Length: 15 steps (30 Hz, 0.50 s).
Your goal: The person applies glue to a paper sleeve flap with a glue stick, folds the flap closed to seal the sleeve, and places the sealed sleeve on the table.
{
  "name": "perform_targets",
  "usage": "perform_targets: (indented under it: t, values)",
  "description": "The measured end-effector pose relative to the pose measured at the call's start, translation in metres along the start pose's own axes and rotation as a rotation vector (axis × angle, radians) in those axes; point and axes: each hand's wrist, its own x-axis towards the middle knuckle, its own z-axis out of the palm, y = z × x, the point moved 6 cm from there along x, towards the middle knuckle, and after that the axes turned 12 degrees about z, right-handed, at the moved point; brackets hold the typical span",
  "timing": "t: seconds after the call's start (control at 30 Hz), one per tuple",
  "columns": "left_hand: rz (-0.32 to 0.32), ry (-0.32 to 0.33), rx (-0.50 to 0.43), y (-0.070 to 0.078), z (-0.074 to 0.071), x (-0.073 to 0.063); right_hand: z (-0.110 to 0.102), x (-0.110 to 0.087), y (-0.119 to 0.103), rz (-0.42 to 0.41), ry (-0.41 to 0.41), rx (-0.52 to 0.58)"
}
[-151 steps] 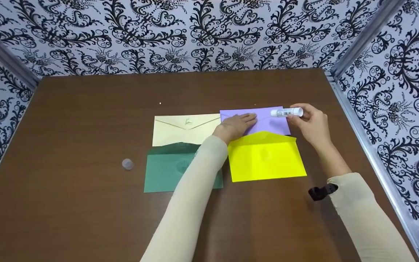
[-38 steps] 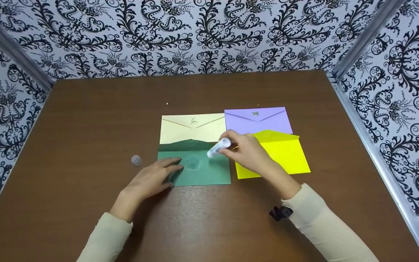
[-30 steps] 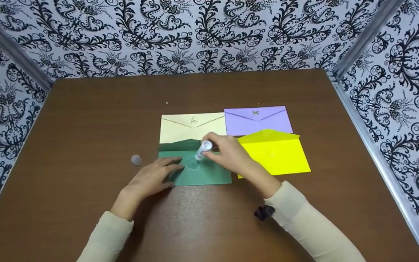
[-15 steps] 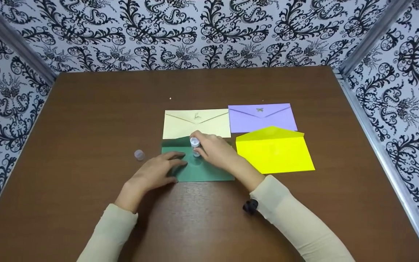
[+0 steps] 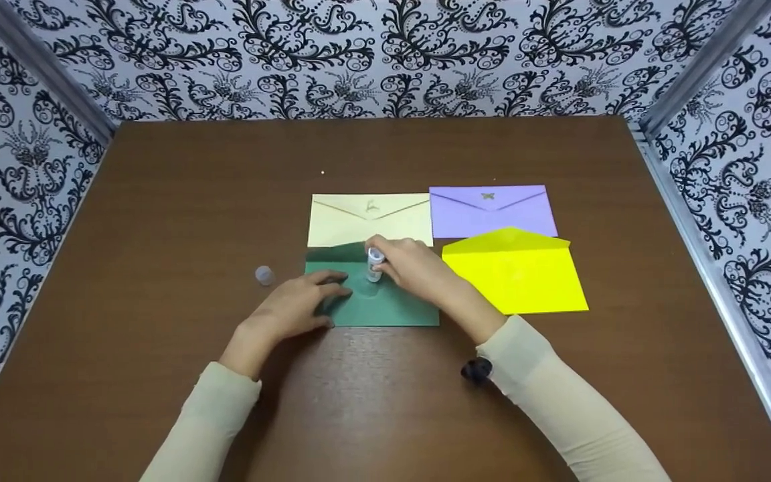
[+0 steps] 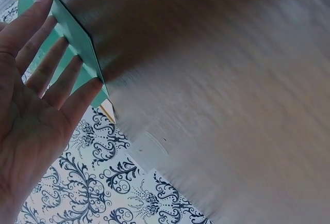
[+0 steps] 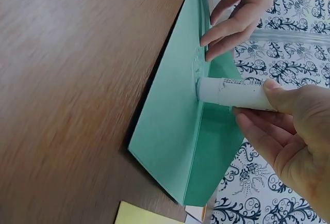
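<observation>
A white glue stick [image 7: 237,93] is pinched between the thumb and fingers of my right hand [image 5: 419,271]. Its uncapped end presses on the green envelope [image 5: 385,311], where a shiny smear of glue [image 7: 197,65] shows. The envelope lies with its flap [image 5: 335,253] raised toward the far side. My left hand [image 5: 298,304] rests on the envelope's left part with fingers spread, the fingertips on the paper and along the near edge [image 6: 98,82]. To the left of that hand lies the round glue stick cap [image 5: 264,275] on the table.
A cream envelope [image 5: 338,227] and a purple envelope [image 5: 492,217], both with flaps down, lie side by side behind. At the right is a yellow envelope [image 5: 526,288] with its flap up. Patterned walls [image 5: 318,60] border the brown table [image 5: 178,201].
The right hand carried the glue stick from the purple envelope leftward and down onto the green one. The left hand moved from the purple envelope to the green one's left side.
</observation>
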Motion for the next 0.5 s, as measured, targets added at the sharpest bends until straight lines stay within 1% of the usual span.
perform_targets:
  t: [0.2,0.5]
  values:
    - [0.008,0.016,-0.005,0.0,0.0,0.0,-0.001,-0.007,0.004,0.008,0.009,0.001]
    - [0.019,0.016,0.006,-0.001,0.001,-0.001,-0.001,-0.017,0.006,-0.02,0.024,0.023]
